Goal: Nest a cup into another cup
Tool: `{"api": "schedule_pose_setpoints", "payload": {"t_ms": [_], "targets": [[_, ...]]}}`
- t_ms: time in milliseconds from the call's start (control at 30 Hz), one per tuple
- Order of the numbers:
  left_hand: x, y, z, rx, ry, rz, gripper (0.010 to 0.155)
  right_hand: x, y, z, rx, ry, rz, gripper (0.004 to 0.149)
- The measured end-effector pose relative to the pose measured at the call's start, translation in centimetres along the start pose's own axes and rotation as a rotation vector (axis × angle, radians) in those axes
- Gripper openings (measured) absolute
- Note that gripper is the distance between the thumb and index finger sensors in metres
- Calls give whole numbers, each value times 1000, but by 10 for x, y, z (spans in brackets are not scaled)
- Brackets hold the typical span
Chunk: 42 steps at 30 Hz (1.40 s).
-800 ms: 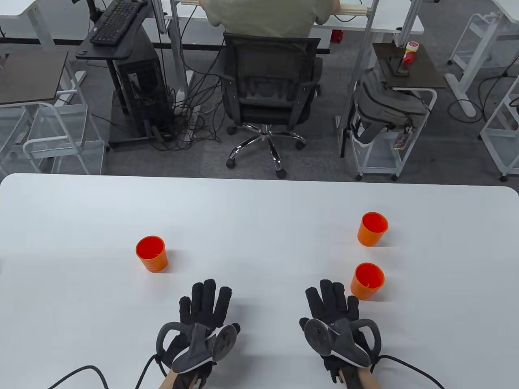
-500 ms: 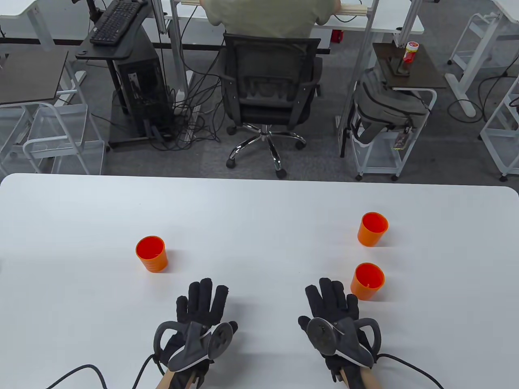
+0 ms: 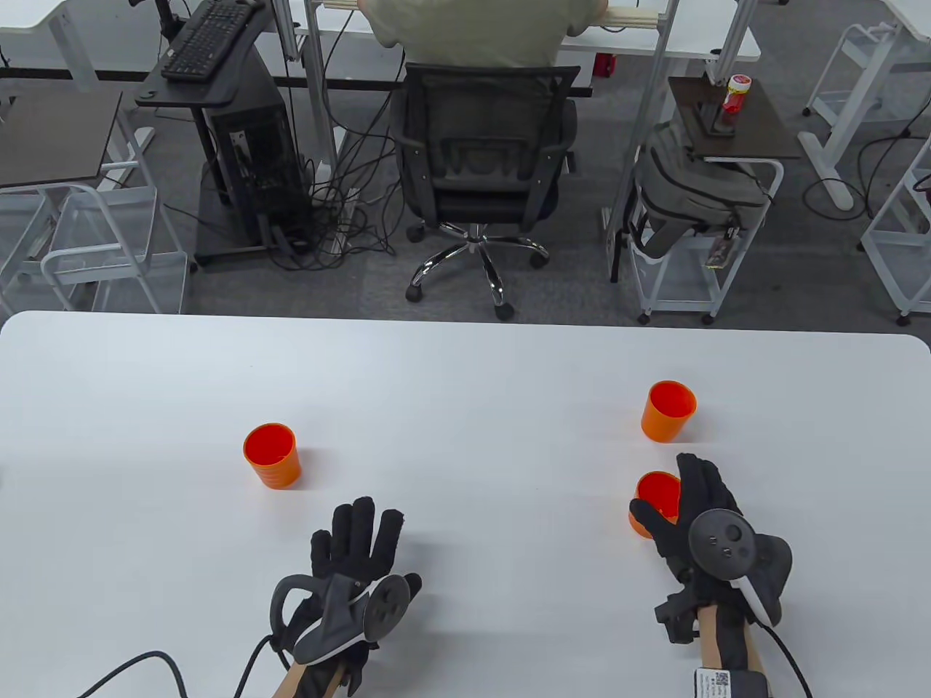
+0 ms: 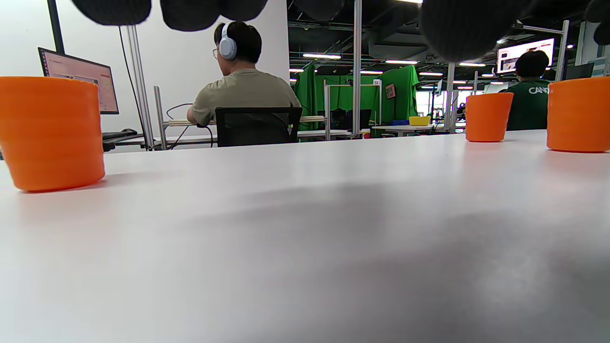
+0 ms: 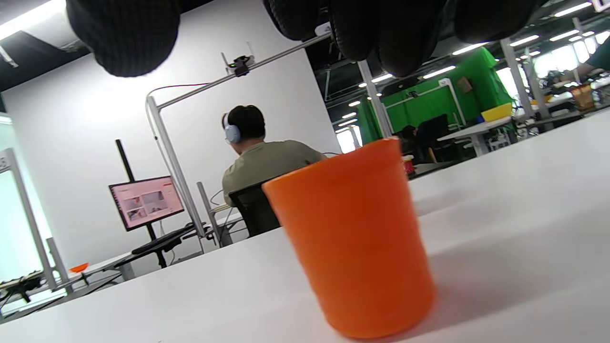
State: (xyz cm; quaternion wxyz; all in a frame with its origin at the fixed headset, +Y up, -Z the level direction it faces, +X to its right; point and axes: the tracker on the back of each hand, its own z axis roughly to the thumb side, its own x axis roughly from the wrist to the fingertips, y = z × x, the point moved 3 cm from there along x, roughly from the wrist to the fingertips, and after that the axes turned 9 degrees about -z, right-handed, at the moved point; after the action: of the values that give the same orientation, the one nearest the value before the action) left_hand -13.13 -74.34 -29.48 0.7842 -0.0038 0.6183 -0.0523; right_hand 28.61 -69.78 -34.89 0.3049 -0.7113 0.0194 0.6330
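Your right hand [image 3: 698, 520] reached over the near right cup [image 3: 653, 502], thumb on its left side and fingers along its right, partly covering the rim; whether they touched it could not be told. Your left hand [image 3: 349, 560] lay with fingers spread on the white table [image 3: 465, 378]. The far right cup [image 3: 668, 411] and the left cup [image 3: 272, 455] stood upright, well apart.

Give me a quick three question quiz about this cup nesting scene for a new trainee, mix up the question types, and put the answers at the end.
1. How many orange cups stand on the white table?
2. True or false: the left hand holds a cup.
3. The right hand is at which cup? A) left cup B) far right cup C) near right cup

Key: 1. Three. 2. False; it holds nothing. 3. C; fingers spread beside it, not yet closed.
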Motion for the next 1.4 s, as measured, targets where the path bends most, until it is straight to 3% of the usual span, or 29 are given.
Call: {"api": "schedule_pose_setpoints", "payload": {"t_ms": [267,600,833,1033,1400], "targets": [[0,0,-1,10,7,-11,90,13,26,-29,28,108,170,109],[1,-3,-4,30,23,-25,90,20,47,-24,-31,142,192,105],[1,-3,-4,33,24,-25,90,19,49,-12,-46,115,131,99],[2,-2,-5,38,26,-25,90,9,42,31,30,-27,175,102],[2,-2,-6,41,27,-25,90,-56,73,127,126,-337,394,104]]}}
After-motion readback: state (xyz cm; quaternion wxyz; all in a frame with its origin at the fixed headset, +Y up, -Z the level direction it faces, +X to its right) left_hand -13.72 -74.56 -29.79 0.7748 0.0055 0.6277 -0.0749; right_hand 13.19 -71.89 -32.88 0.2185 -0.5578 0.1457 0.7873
